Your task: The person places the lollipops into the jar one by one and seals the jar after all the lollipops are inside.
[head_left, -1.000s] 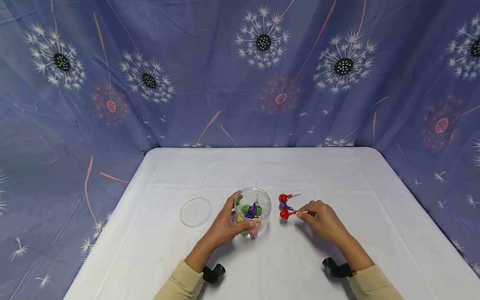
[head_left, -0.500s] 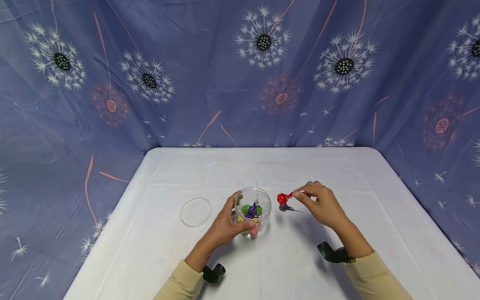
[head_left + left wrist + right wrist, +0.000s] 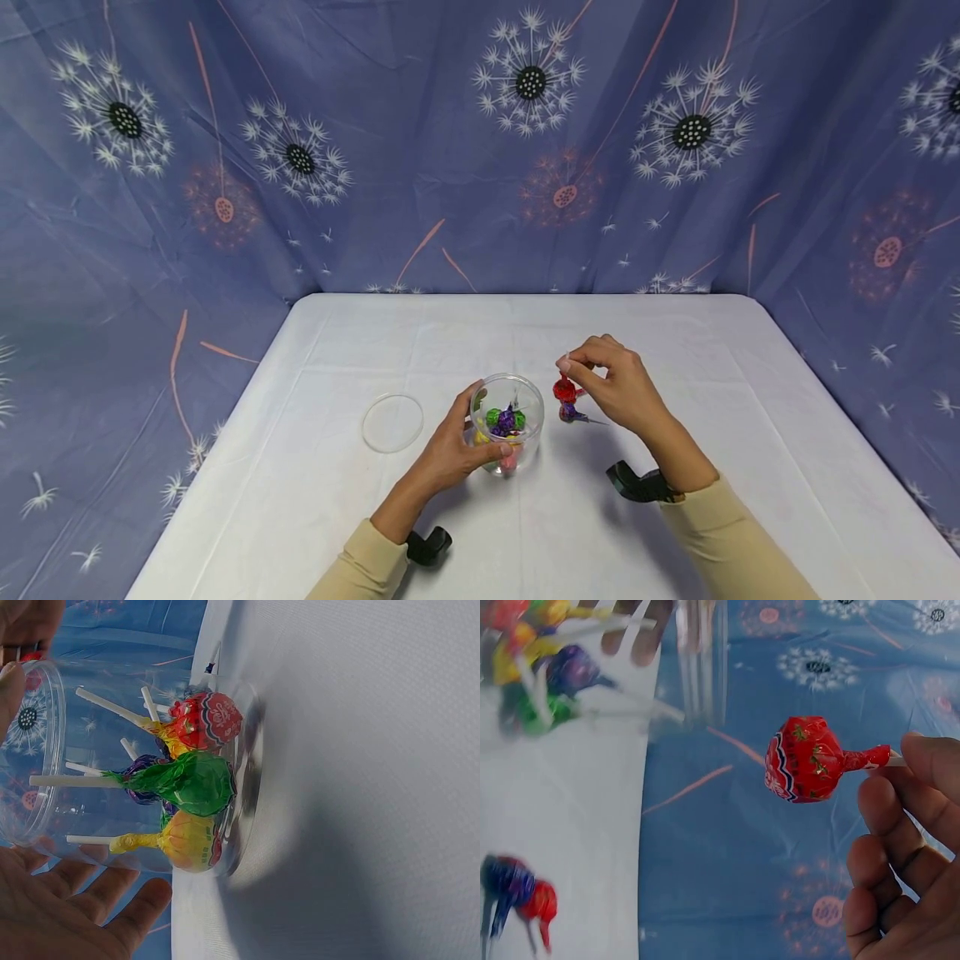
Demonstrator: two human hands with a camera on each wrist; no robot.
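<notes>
My left hand [image 3: 457,450] grips a clear plastic jar [image 3: 97,817] around its side; the jar stands upright on the table. Inside it are several wrapped lollipops, among them a green lollipop [image 3: 199,784], a yellow lollipop [image 3: 193,841] and a red lollipop [image 3: 214,721], sticks pointing up. My right hand [image 3: 618,383] pinches the stick of another red lollipop [image 3: 806,759], which hangs head down in the air, to the right of the jar. Below it on the table lie a purple lollipop [image 3: 510,883] and a red lollipop [image 3: 541,904], close together.
A clear ring-shaped lid [image 3: 392,423] lies on the white-covered table [image 3: 360,350] left of the jar. Behind the table hangs a blue curtain [image 3: 420,167] with a dandelion print. A black strap mount [image 3: 429,547] sits at each wrist.
My right hand has lifted the nearest red lollipop off the table, moved it away from me and then leftward, and turned it head down. My left hand and the jar have stayed put.
</notes>
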